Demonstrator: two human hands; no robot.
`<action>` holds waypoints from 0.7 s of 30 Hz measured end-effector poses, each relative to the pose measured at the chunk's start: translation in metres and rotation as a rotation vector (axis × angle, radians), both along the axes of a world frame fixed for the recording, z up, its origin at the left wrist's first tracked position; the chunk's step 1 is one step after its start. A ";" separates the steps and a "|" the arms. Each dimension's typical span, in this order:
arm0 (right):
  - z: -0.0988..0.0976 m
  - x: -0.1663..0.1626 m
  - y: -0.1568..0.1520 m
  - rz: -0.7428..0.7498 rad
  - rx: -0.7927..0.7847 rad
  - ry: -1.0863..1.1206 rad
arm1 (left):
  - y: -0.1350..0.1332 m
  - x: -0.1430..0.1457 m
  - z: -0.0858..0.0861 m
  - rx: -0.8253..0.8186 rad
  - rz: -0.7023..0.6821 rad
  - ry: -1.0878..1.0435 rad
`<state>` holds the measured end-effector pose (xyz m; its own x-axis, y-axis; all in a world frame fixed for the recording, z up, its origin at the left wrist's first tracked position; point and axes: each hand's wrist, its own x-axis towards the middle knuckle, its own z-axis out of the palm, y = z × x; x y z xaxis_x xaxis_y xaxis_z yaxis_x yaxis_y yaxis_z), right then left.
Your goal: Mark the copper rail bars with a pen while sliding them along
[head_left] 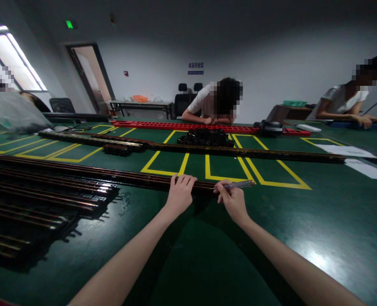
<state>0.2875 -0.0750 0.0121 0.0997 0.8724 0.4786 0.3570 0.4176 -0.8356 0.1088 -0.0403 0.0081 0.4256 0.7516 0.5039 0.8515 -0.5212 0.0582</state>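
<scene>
A long dark strip lies across the green table in front of me. My left hand rests on the strip near its right end, fingers curled over its far edge. My right hand is closed on a clear pen that lies level, with its tip pointing right past the end of the strip. The two hands are about a hand's width apart.
Several more dark strips are stacked at the left. Another long strip crosses the middle, with a red rack and a black pile behind it. Yellow tape boxes mark the table. Two people sit at the far side.
</scene>
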 end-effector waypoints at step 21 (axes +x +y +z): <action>0.000 0.002 0.001 0.037 -0.029 0.036 | 0.003 -0.007 0.003 -0.191 -0.065 -0.096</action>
<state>0.2893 -0.0744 0.0121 0.0839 0.8890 0.4501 0.3115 0.4057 -0.8593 0.1020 -0.0375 0.0109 0.4332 0.8101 0.3951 0.8024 -0.5463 0.2404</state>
